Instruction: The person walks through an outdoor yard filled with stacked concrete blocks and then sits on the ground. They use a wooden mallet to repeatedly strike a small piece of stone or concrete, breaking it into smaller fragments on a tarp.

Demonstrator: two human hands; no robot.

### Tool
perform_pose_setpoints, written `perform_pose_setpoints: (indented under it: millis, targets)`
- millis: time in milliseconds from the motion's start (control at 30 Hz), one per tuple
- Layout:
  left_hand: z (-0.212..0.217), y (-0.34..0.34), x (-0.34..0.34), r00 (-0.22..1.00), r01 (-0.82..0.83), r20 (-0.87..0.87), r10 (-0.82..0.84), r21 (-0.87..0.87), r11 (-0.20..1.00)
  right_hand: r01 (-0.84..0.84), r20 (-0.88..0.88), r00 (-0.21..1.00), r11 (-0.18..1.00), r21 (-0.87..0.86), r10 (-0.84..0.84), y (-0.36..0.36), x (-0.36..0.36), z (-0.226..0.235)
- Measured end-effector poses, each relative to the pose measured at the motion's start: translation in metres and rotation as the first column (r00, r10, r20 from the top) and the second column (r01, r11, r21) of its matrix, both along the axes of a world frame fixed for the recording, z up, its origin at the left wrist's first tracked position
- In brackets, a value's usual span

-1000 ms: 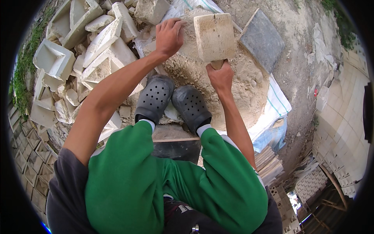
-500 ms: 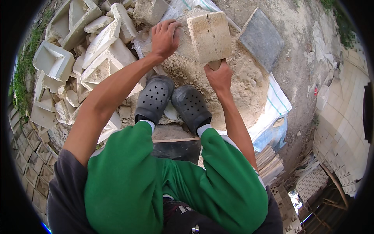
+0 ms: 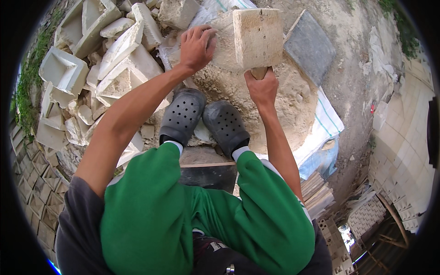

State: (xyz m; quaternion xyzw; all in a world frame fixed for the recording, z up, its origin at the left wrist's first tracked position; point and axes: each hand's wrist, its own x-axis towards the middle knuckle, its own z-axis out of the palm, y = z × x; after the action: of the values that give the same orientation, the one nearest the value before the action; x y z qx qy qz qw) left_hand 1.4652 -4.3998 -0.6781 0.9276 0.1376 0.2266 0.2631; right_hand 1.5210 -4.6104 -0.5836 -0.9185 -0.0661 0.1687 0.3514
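Observation:
My right hand [image 3: 262, 87] is wrapped round the short handle of a wooden mallet [image 3: 259, 39]. The mallet's thick, pale, rectangular head is held up over a heap of crushed, sandy rubble [image 3: 284, 105]. To its left, my left hand [image 3: 198, 48] hovers at the heap's far left edge with fingers bent and thumb apart. Nothing shows in its grasp, though the palm side is partly hidden. Beneath the heap lies a white woven sheet [image 3: 326, 119] with thin green stripes, its edges showing at the right and far side.
Broken white cast blocks [image 3: 64, 71] and chunks are piled at the left. A grey square slab [image 3: 309, 48] lies right of the mallet. My grey clogs [image 3: 183, 114] stand at the heap's near edge. Stacked thin slats [image 3: 316, 192] and pale blocks [image 3: 398, 151] are at the right.
The mallet and my right hand have shifted a little to the right, and the mallet head sits more upright. My left hand has moved slightly right.

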Motion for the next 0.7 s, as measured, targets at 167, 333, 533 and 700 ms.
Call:
perform_pose_setpoints:
  millis: [167, 333, 533, 700]
  targets:
    - [0.0, 0.0, 0.002, 1.0, 0.015, 0.02, -0.015, -0.006, 1.0, -0.157, -0.107, 0.986, 0.946, -0.284, 0.131, -0.009, 0.001, -0.035]
    - [0.001, -0.002, -0.004, 1.0, 0.024, 0.007, -0.024, 0.002, 1.0, -0.084, -0.518, 0.843, 0.987, 0.135, 0.142, -0.02, 0.015, -0.037]
    - [0.0, -0.004, -0.007, 1.0, 0.028, 0.0, -0.028, -0.008, 1.0, 0.144, -0.8, 0.558, 0.924, 0.353, 0.219, -0.015, 0.017, -0.012]
    - [0.003, -0.003, -0.008, 0.998, 0.056, -0.013, -0.056, 0.001, 0.998, 0.119, -0.386, 0.92, 0.888, 0.445, 0.071, -0.019, 0.001, -0.006]
